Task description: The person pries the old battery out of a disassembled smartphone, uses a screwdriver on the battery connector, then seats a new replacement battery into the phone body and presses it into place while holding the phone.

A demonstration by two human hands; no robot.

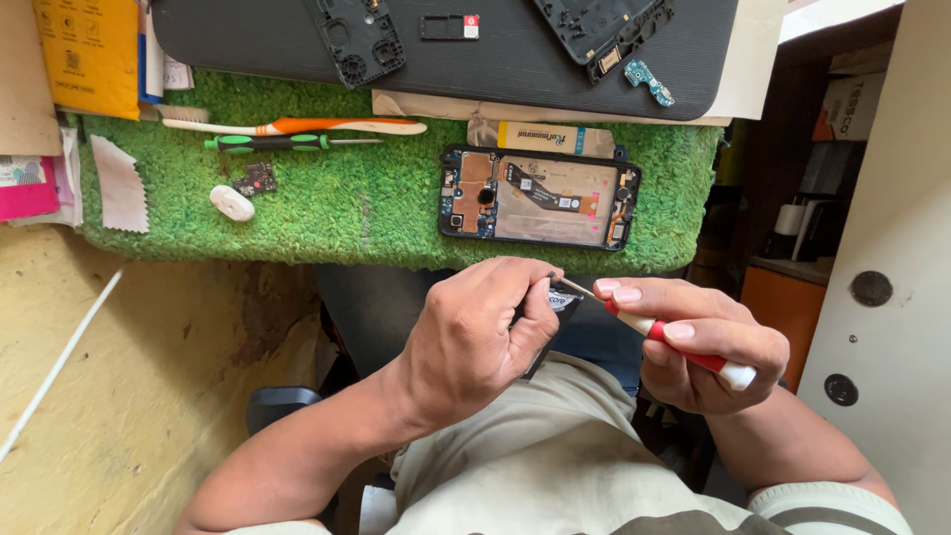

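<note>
low centre of frame: left hand [474,342] curled tight around a small black part [563,300], mostly hidden under the fingers (kind of part cannot be told). right hand [698,342] just beside it, fingers pinched together on a red and white screwdriver [684,349], its metal tip touching the part's upper edge. both hands sit below the edge of the green mat [347,213]. on the mat, centre: opened phone [539,198], back off, boards showing. upper left of mat: toothbrush [297,126], green screwdriver [287,143], white oval piece [232,203]. top: black mat [475,54] carrying loose black frames.
</note>
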